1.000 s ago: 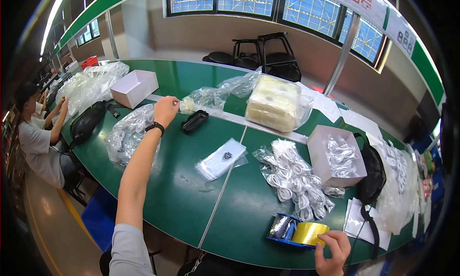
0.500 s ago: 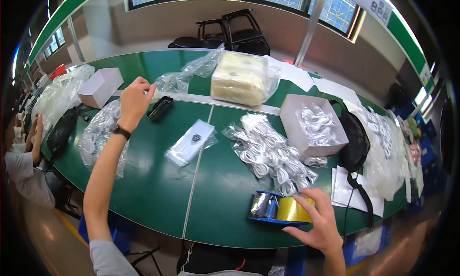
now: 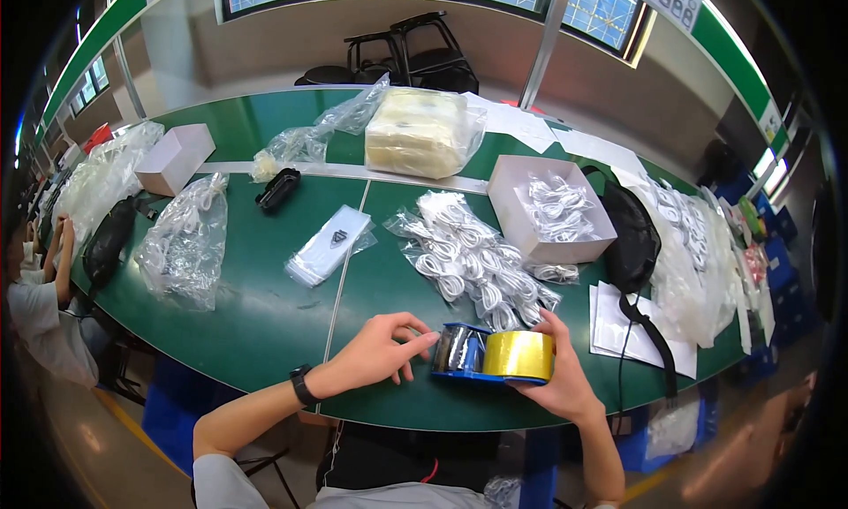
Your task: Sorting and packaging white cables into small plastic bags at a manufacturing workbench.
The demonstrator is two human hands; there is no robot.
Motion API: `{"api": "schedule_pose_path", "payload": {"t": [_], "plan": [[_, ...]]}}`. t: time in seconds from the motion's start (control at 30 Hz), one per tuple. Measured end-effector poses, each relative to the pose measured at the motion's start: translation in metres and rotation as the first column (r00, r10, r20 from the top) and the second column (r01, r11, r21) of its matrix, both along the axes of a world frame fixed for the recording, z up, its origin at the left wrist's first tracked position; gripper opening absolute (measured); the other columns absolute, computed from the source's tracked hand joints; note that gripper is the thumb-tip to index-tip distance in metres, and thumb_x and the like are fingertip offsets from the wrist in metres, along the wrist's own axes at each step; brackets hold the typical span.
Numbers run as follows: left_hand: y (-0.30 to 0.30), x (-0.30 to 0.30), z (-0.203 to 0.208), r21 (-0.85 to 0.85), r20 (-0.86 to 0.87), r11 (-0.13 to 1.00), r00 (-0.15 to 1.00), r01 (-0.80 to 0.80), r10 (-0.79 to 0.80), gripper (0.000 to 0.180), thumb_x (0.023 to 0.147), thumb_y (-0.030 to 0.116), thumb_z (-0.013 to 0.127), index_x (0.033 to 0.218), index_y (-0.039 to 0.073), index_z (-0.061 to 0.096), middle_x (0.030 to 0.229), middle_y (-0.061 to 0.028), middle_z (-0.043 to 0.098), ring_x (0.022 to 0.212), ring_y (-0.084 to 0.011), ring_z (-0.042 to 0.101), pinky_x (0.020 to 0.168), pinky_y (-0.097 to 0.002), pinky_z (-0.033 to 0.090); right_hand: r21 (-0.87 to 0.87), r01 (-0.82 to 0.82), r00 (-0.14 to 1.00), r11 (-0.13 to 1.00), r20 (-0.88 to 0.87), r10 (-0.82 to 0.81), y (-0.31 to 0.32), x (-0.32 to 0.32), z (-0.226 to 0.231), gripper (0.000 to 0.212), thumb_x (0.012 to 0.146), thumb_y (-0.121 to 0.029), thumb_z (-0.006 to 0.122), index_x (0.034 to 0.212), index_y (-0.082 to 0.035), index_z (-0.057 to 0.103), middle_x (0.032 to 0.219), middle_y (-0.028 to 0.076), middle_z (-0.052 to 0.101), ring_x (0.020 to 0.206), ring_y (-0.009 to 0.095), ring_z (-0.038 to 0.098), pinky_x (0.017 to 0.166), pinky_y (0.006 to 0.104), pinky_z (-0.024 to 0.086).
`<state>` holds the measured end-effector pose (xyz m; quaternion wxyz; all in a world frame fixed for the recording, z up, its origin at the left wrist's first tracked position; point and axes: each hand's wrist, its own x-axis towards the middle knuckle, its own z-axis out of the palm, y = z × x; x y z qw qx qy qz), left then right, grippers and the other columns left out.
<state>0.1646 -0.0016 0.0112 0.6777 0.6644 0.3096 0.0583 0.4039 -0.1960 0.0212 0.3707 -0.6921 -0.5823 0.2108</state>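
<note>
A tape dispenser with a blue base (image 3: 477,377) sits near the table's front edge. It carries a wide yellow tape roll (image 3: 518,355) and, at its left, a dark shiny roller (image 3: 458,348). My right hand (image 3: 558,374) wraps the dispenser's right end, thumb and fingers around the yellow roll. Beside the left end is my left hand (image 3: 385,354), its fingers loosely bent and apart, fingertips close to the roller; whether they touch it is unclear. Just behind the dispenser lies a pile of bagged white cables (image 3: 473,257). Flat clear plastic bags (image 3: 329,246) lie left of that pile.
An open white box (image 3: 512,211) holds more bagged cables, next to a black pouch (image 3: 632,235). A wrapped yellowish stack (image 3: 415,138) stands at the back. Left are a black device (image 3: 278,190), crumpled clear plastic (image 3: 185,244) and a white box (image 3: 177,158). Another person (image 3: 53,306) works far left.
My left hand has come down from the back left of the table to the dispenser's left end. My right hand has closed around the dispenser's right end. The view has shifted slightly.
</note>
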Motion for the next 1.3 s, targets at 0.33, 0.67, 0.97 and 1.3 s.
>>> {"api": "schedule_pose_path", "payload": {"t": [0.33,0.67,0.97,1.3], "plan": [[-0.011,0.027,-0.020,-0.023,0.003,0.999,1.000,-0.029,0.029,0.032,0.099,0.024,0.060,0.112,-0.004,0.052,0.090,-0.0137,0.066,0.065,-0.0224,0.071,0.053,-0.0280,0.056,-0.057,0.071,0.991,0.996,-0.105,-0.077,-0.010,0.002,-0.024,0.105,0.069,-0.008,0.087,0.150,-0.007,0.019,0.122,0.017,0.052,0.112,0.028,0.056,0.101,0.0376,0.045],[-0.006,0.034,-0.035,-0.241,0.139,0.963,0.977,-0.123,0.160,0.035,0.102,0.034,0.051,0.110,0.000,0.056,0.108,-0.0139,0.060,0.076,-0.0220,0.066,0.062,-0.0352,0.060,-0.061,0.030,0.986,0.998,-0.163,-0.040,-0.015,0.001,-0.021,0.107,0.069,-0.010,0.087,0.150,-0.008,0.018,0.124,0.017,0.050,0.114,0.026,0.054,0.102,0.0370,0.044],[-0.009,0.035,-0.040,-0.092,0.133,0.992,0.986,-0.087,0.099,0.025,0.096,0.026,0.066,0.103,0.003,0.061,0.091,-0.0045,0.063,0.078,-0.0125,0.061,0.063,-0.0298,0.060,0.056,0.169,0.903,0.984,-0.408,-0.132,-0.010,-0.007,-0.038,0.092,0.073,0.004,0.079,0.147,-0.007,0.026,0.127,0.014,0.053,0.119,0.024,0.055,0.103,0.0356,0.044],[-0.025,0.030,-0.040,-0.328,0.201,0.921,0.937,-0.210,0.285,0.022,0.095,0.022,0.068,0.094,0.004,0.056,0.090,-0.0060,0.066,0.075,-0.0150,0.067,0.068,-0.0312,0.061,0.128,0.441,0.616,0.888,-0.763,-0.196,0.003,-0.010,-0.051,0.062,0.081,0.013,0.061,0.139,0.003,0.042,0.132,0.012,0.056,0.124,0.021,0.055,0.107,0.0327,0.043]]}}
